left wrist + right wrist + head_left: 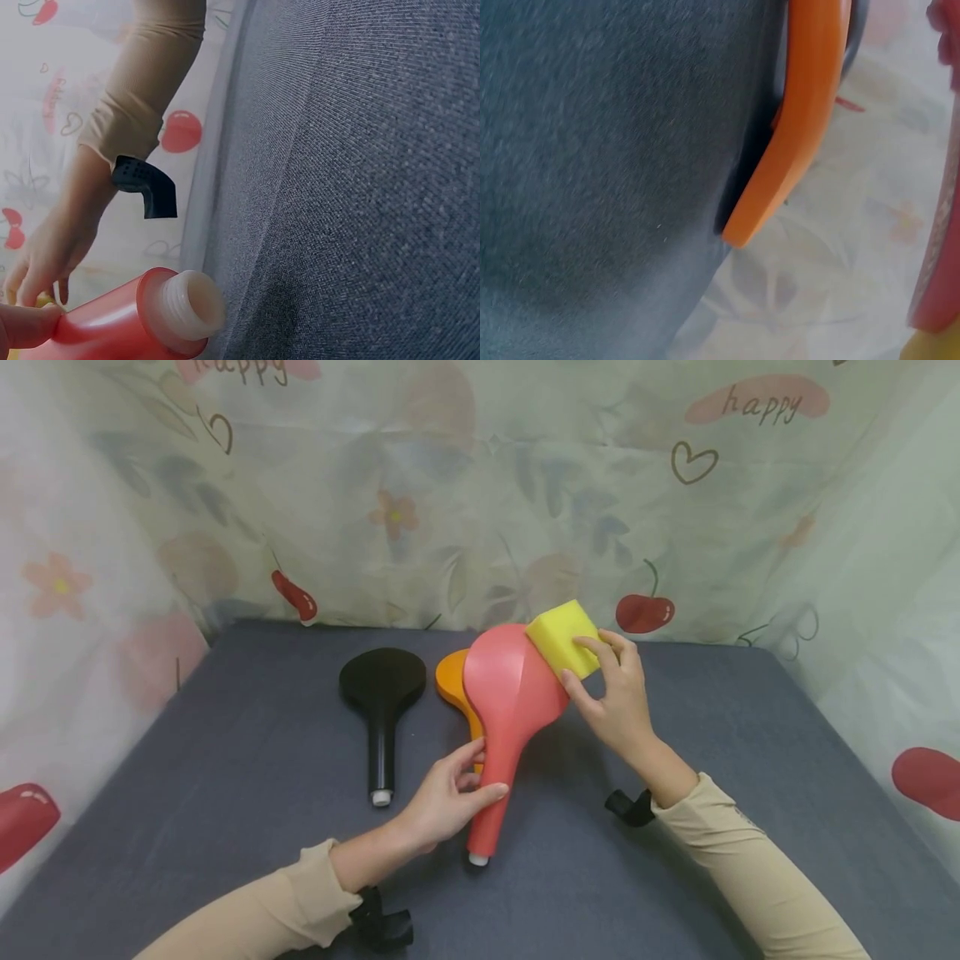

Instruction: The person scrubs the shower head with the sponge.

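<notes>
A pink shower head (pixel 513 677) is held up above the table, its round head away from the person. My left hand (pixel 450 793) grips its handle, thumb across the front. In the left wrist view the white threaded end (pixel 191 304) of that handle shows. My right hand (pixel 615 693) pinches a yellow sponge (pixel 562 635) between thumb and fingers, at the upper right edge of the pink head. In the right wrist view only a corner of the sponge (pixel 934 345) appears, by the pink rim.
A black shower head (pixel 382 681) lies to the left on the dark grey table (pixel 247 760). An orange shower head (pixel 452 677), partly hidden behind the pink one, lies beside it. Printed curtains (pixel 487 485) hang behind and at both sides.
</notes>
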A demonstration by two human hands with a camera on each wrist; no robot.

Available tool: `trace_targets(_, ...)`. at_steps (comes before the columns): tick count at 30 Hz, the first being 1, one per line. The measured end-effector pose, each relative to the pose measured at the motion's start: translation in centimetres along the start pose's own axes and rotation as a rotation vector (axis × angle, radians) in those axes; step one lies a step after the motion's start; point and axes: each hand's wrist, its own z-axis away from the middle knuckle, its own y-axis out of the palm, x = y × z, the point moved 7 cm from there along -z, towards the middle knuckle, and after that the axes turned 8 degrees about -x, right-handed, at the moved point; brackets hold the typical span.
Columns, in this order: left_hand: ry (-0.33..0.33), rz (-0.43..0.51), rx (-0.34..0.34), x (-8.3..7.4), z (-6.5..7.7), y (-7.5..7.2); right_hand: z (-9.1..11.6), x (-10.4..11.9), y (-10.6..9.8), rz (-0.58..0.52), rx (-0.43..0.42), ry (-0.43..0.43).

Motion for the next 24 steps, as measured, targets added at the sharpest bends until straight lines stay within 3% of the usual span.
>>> trace_targets(6, 0.007, -0.005, 0.004, 0.0, -0.1, 0.0, 0.4, 2.0, 0.2, -0.021, 0.044, -0.181)
trace_targets(9, 0.01, -0.005, 0.006, -0.1, -0.1, 0.0, 0.5, 2.1, 0.2, -0.019, 0.04, -0.218)
trace_targets(12, 0.009, -0.005, 0.003, 0.0, -0.1, 0.0, 0.1, 1.4, 0.1, -0.016, 0.029, -0.165)
trace_targets(19, 0.008, -0.012, 0.006, 0.1, 0.0, 0.0, -0.5, -1.2, -0.3, -0.015, -0.003, 0.087)
trace_targets(24, 0.012, -0.01, 0.008, 0.1, 0.0, 0.0, -0.5, -1.2, -0.3, -0.033, 0.009, 0.132)
